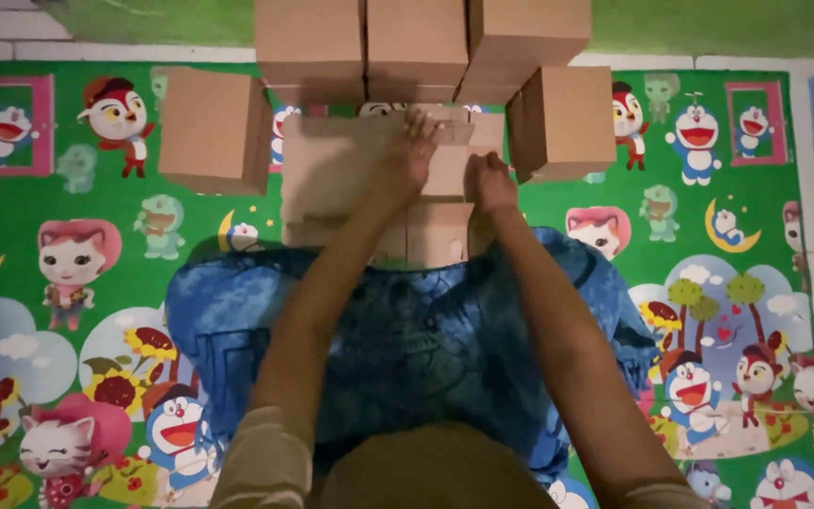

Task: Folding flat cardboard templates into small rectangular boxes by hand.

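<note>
Brown corrugated cardboard fills the space under both hands: a flat, unfolded cardboard sheet (350, 174) with its flaps spread lies on the mat straight ahead of the person, partly over the edge of a blue patterned cloth (407, 330) that covers the lap. The left hand (409, 151) rests palm down on the upper middle of that sheet, fingers spread and flat, pressing rather than gripping. The right hand (490, 181) sits just beside it, to its right and a little nearer the body, with the fingers curled down onto a folded cardboard flap (445, 231); whether they pinch the flap or only press on it cannot be told.

Beyond the hands, three assembled plain brown cardboard boxes (416, 42) stand side by side in a row, touching one another, their fronts close to the far edge of the sheet. To the left of the left hand, well apart from it, another closed brown cardboard cube (211, 130) stands slightly turned. To the right of the right hand a similar brown cardboard box (562, 121) sits near, tilted against the end of the row.

Everything lies on a green play mat printed with cartoon cats and characters (58, 207), which spreads out on both sides of the arms. Tan sleeves (266, 462) cover the upper arms.
</note>
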